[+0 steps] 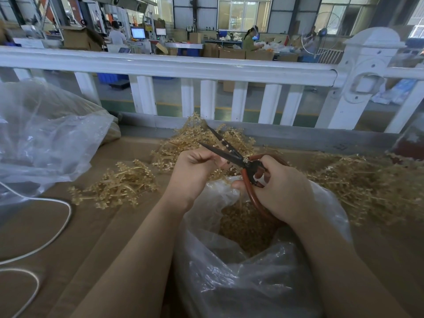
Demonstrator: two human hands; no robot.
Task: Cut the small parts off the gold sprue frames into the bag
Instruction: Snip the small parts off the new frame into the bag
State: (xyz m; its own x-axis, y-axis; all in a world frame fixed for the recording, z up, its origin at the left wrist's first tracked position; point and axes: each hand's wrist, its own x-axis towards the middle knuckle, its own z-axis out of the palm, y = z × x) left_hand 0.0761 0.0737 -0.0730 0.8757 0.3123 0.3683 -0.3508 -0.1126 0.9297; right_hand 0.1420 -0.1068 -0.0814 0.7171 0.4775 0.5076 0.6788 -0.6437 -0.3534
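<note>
R hand [278, 187] gripped red-handled scissors [231, 154], blades open, tips toward the white railing [160, 67]. L hand [195, 167] was clenched on a gold sprue frame [220, 174] over the open clear bag [247, 260] w/ cut parts [246, 228] inside. Loose frames [119, 182] lay left; bare cardboard table [96, 226] near the white cord [57, 237].

Gold sprue frames [202, 138] lay heaped at the back of the counter, spiky and tangled, with a smaller clump [117, 182] off to the left and a broad drift [367, 184] spreading right. The clear plastic bag [229, 267] sat open at the near edge, its mouth gaping upward, a mound of cut gold small parts [247, 228] piled inside. The scissors [231, 153], dark-bladed with reddish-brown handles, were open above the bag, tiny bits clinging to the blades
</note>
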